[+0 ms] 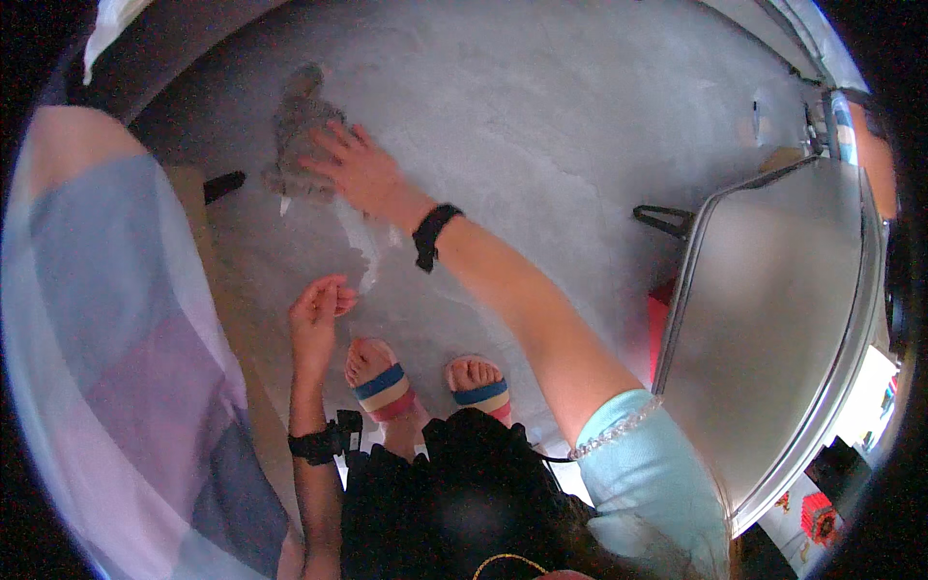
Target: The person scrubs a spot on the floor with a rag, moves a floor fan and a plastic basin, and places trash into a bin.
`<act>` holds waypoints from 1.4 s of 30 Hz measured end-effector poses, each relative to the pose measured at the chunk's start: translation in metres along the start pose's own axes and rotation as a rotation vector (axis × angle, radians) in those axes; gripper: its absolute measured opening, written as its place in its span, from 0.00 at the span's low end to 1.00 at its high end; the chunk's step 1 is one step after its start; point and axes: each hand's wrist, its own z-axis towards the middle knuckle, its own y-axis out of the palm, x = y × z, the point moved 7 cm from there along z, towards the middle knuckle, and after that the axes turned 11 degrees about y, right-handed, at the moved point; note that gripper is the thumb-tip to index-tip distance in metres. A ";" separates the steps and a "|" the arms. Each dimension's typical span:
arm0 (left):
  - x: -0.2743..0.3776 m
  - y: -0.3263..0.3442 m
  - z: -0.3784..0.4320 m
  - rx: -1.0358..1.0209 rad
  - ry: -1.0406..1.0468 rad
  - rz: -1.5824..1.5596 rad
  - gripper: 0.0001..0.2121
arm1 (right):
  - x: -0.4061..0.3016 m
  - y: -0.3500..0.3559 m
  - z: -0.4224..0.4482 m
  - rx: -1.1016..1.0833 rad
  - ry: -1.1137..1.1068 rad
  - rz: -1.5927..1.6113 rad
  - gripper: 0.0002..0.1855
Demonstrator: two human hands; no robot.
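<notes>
My right hand (362, 170) reaches forward over the floor with its fingers spread. Below or against its fingertips lies a mottled grey-brown thing (308, 116), blurred, perhaps a small furry animal or a crumpled cloth. A small white tip (284, 206) shows at its near end. Whether the fingers touch it or hover over it I cannot tell. Closer to me, my left hand (319, 301) hangs above the floor with its fingers loosely curled, and nothing shows in it. Both wrists wear black bands.
On the left stands a bed-like piece with a blue and pink checked cover (138, 304). A grey panel with a metallic rim (768, 312) rises at the right, a black looped leg (663, 220) beside it. My striped slippers (382, 391) rest on the grey floor (522, 116), which has pale streaks.
</notes>
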 end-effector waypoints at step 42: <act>0.018 0.011 0.001 -0.087 -0.039 -0.012 0.11 | -0.051 -0.049 -0.225 -0.454 0.154 0.233 0.35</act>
